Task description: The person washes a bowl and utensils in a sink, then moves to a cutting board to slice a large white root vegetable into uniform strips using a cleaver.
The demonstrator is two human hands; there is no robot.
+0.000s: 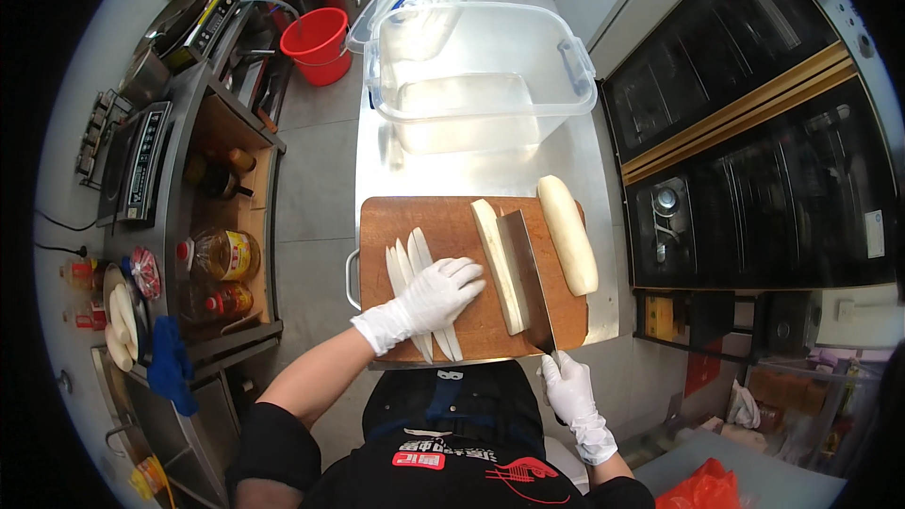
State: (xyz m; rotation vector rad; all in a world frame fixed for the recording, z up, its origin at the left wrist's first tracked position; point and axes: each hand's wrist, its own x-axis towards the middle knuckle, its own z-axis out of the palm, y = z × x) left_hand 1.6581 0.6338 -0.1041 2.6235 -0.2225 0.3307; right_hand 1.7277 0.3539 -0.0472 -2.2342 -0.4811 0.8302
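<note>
My left hand (431, 295), in a white glove, lies palm down over several long, thin white vegetable slices (422, 247) on the left of a wooden cutting board (385, 215). Its fingers point right, slightly apart; what is under the palm is hidden. Gripped by its handle in my gloved right hand (570, 389) is a cleaver (532, 276). The blade stands on edge along the right side of a cut length of pale peeled vegetable (497, 268). Farther right, a whole peeled vegetable (568, 235) lies across the board's right edge.
A large clear plastic bin (481, 109) stands beyond the board on the steel table (371, 177). Left are a red bucket (318, 49) and a counter with oil bottles (237, 254). More peeled vegetables (121, 318) lie on a plate there. Dark glass-door cabinets (763, 205) line the right.
</note>
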